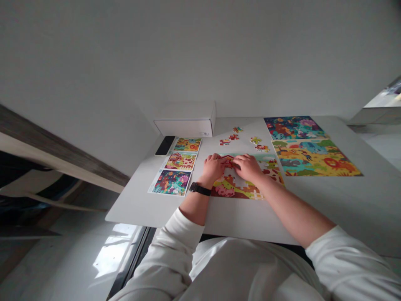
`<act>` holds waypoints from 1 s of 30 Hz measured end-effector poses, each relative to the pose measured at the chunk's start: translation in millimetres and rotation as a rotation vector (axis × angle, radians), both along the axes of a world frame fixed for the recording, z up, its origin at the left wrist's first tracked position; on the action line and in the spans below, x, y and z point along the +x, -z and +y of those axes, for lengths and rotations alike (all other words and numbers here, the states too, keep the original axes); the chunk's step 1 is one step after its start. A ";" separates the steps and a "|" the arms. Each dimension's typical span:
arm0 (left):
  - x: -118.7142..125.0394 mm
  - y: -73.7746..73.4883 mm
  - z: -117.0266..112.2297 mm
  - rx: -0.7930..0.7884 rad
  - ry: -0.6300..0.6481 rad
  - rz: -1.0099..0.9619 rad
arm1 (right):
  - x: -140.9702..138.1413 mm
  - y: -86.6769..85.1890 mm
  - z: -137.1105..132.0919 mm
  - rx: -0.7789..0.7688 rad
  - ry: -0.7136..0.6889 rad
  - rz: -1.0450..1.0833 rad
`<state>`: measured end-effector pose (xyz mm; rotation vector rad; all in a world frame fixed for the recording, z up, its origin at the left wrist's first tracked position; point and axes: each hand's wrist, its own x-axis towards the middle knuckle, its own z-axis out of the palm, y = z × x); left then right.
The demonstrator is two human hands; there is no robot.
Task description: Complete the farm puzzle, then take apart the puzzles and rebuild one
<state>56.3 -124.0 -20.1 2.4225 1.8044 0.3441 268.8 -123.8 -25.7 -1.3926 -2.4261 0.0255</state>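
Note:
A partly assembled farm jigsaw puzzle (232, 191) lies in front of me, with a gap of bare white in its middle. My left hand (214, 167), with a black watch (200, 189) on the wrist, is at the puzzle's upper left, its fingers closed together. My right hand (248, 167) is just to the right, thumb and fingers pinched. Between the fingertips of both hands is a red barn puzzle piece (228, 161), touching the puzzle's barn area. The fingers partly cover it, and I cannot tell whether it is fully seated.
Several loose pieces, including a red piece (233, 136) and a green piece (255, 140), lie beyond the puzzle. A safari puzzle (316, 158) and a dark blue puzzle (294, 127) are at right. Picture cards (179, 161), a phone (165, 145) and a white box (184, 127) sit left.

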 end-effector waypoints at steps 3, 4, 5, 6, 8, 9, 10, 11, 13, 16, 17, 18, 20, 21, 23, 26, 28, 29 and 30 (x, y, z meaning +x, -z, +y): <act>0.8 -0.5 -1.8 -0.005 -0.029 -0.011 | 1.8 1.1 1.9 -0.005 -0.046 0.001; 0.7 -0.7 -2.3 -0.004 -0.038 -0.015 | 2.6 1.6 2.8 -0.008 -0.059 0.001; 0.6 -1.0 -2.7 -0.001 -0.042 -0.019 | 3.2 2.1 3.4 -0.010 -0.067 0.002; 0.5 -1.5 -3.2 0.002 -0.042 -0.020 | 3.7 2.5 3.9 -0.011 -0.068 0.003; 0.1 -2.8 -3.9 0.004 -0.036 -0.018 | 4.0 3.0 4.2 -0.012 -0.060 0.005; -0.1 -3.7 -4.3 0.002 -0.033 -0.017 | 4.0 3.1 4.2 -0.012 -0.056 0.006; -0.2 -4.5 -4.5 -0.002 -0.029 -0.018 | 3.9 3.0 4.1 -0.012 -0.056 0.006; -0.3 -5.3 -4.7 -0.005 -0.027 -0.021 | 3.8 2.7 3.9 -0.014 -0.058 0.006; -0.2 -6.2 -4.9 -0.006 -0.024 -0.030 | 3.9 2.2 3.7 -0.020 -0.064 0.008; 1.1 -6.1 -5.3 -0.003 -0.029 -0.033 | 3.6 1.8 2.9 -0.029 -0.052 0.020; 1.8 -5.8 -5.6 0.000 -0.034 -0.032 | 3.2 1.8 2.5 -0.028 -0.045 0.022; 2.5 -5.6 -5.8 0.003 -0.038 -0.032 | 2.7 1.8 2.1 -0.026 -0.040 0.022; 3.8 -5.4 -6.1 0.016 -0.033 -0.041 | 1.6 1.9 1.2 -0.024 -0.025 0.015; 4.2 -5.4 -6.1 0.024 -0.019 -0.051 | 1.2 1.9 0.9 -0.024 -0.015 0.011; 4.5 -5.2 -6.0 0.039 0.021 -0.077 | 1.0 1.8 0.7 -0.024 0.004 0.005; 4.4 -3.8 -5.5 0.042 0.066 -0.102 | 2.6 1.5 1.5 -0.021 0.013 0.010; 4.4 -2.6 -5.1 0.039 0.065 -0.101 | 4.3 1.3 2.4 -0.016 0.010 0.027; 4.6 -2.1 -5.0 0.038 0.059 -0.100 | 5.1 1.3 2.9 -0.015 0.010 0.034; 4.7 -1.8 -4.9 0.038 0.054 -0.099 | 5.8 1.4 3.3 -0.016 0.011 0.037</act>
